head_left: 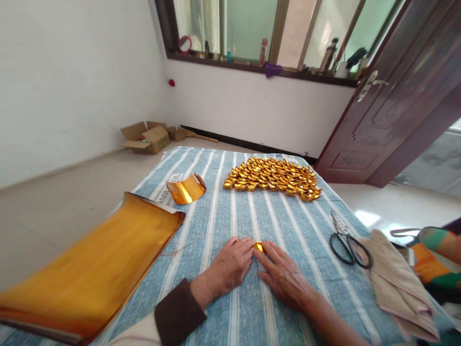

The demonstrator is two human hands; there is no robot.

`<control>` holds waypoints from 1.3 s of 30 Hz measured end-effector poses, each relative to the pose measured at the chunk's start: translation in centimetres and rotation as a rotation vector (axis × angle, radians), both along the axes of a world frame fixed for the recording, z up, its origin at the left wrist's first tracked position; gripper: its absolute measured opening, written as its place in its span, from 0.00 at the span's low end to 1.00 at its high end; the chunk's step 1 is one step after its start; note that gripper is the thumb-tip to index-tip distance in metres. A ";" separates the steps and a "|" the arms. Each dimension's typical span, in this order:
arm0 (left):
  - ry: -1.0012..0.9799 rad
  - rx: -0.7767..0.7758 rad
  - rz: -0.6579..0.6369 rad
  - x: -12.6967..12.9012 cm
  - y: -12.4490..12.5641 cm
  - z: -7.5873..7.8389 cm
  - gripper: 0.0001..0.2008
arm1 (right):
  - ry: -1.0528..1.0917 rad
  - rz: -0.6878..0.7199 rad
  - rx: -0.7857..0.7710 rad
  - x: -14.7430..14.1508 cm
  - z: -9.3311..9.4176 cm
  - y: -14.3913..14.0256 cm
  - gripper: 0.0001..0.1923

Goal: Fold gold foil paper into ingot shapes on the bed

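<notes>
My left hand [233, 259] and my right hand [284, 271] meet over a small piece of gold foil paper [260, 247] on the striped cloth. The fingers of both hands press on it from either side, so only its shiny middle shows. Beyond them lies a wide cluster of folded gold paper ingots [272, 177], set in close rows. A short curled stack of gold foil strips [187, 189] sits farther off to the left. Nearer on that side, a large stack of gold foil sheets [97, 259] hangs past the table's edge.
Black-handled scissors [349, 247] lie at the right beside a folded beige cloth [396, 283]. The blue striped tablecloth [216, 216] covers the table. Cardboard boxes [151, 139] stand on the floor by the wall, and a dark red door [378, 105] stands ajar at right.
</notes>
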State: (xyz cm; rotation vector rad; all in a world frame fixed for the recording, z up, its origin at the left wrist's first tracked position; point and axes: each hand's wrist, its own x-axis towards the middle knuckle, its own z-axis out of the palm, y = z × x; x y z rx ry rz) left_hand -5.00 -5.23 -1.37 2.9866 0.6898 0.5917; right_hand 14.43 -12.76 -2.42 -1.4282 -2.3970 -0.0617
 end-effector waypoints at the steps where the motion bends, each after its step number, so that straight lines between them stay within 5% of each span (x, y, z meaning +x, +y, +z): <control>1: 0.002 -0.009 0.000 0.0 0.0 -0.1 0.14 | -0.007 -0.010 0.003 -0.1 0.0 0.0 0.29; 18: 0.015 -0.168 0.002 0.1 0.2 1.0 0.14 | 0.146 0.053 -0.019 1.0 -0.8 0.2 0.19; 24: 0.079 -0.265 0.040 0.7 1.1 1.8 0.09 | 0.136 0.080 0.023 1.2 -0.9 -0.1 0.25; 39: 0.321 -0.449 0.336 4.6 4.3 4.7 0.03 | 0.160 0.084 0.084 1.0 -0.4 0.1 0.19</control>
